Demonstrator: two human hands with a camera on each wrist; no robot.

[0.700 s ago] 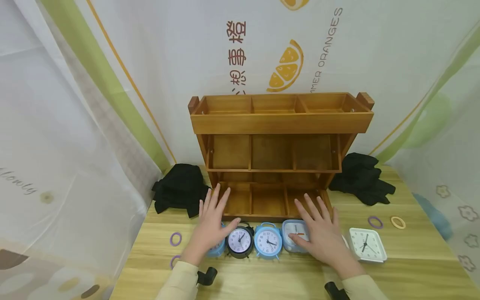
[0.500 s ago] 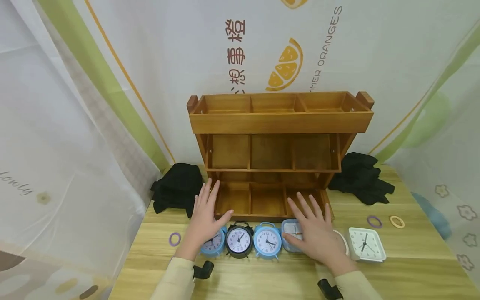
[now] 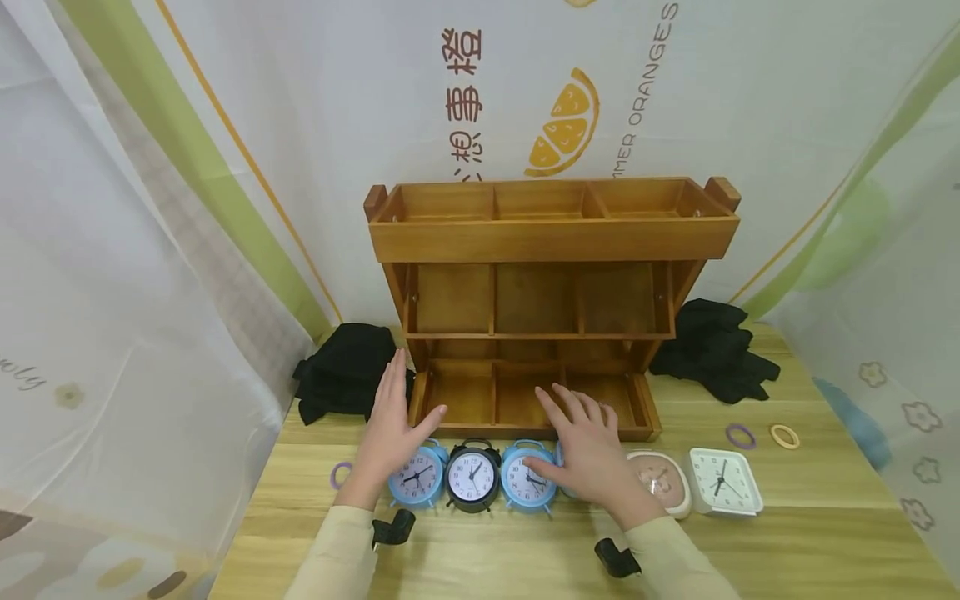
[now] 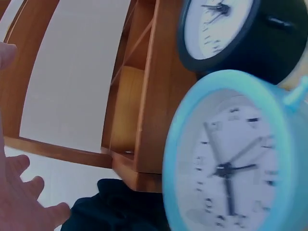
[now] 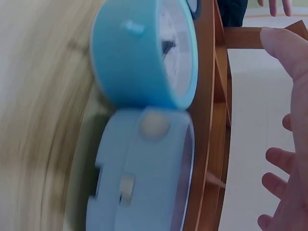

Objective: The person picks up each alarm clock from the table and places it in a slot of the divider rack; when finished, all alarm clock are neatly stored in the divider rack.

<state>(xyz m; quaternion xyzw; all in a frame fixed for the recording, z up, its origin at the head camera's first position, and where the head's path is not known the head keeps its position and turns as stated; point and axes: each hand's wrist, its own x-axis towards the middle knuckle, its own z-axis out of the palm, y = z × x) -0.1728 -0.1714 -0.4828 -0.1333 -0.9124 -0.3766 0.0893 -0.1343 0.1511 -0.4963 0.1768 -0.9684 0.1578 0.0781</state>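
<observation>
Yellow wood-grain table (image 3: 495, 562): it carried everything in front of me.
Brown wooden rack (image 3: 555, 242): three tiers, each divided in three, stood squarely ahead, just beyond both my hands.
Row of clocks (image 3: 527, 493): six ran left to right, parallel to the rack's lowest edge and just on my side of it, below my hands.
Black cloths: one lay bunched left of the rack (image 3: 345, 371), another to its right (image 3: 716, 350).
Right hand (image 3: 588, 450): mine, fingers spread and holding nothing, above the square light-blue clock (image 5: 149, 173), blocking most of it from the head view; my thumb crossed over the face of the round blue clock (image 5: 144, 53) beside it.
Left hand (image 3: 388, 433): mine too, fingers straight, thumb held apart, gripping nothing, nearest the leftmost blue clock (image 3: 416, 477).
Black clock (image 3: 472, 477): it stood between the two blue rounds, hemmed in closely on either side, roughly midway between my hands.
Cream clock (image 3: 660, 483) and white square clock (image 3: 723, 482): they closed the row, right of my right hand.
Rings: one purple (image 3: 333, 475) at far left; another purple (image 3: 727, 432) and a yellow (image 3: 785, 447) behind the white clock.
</observation>
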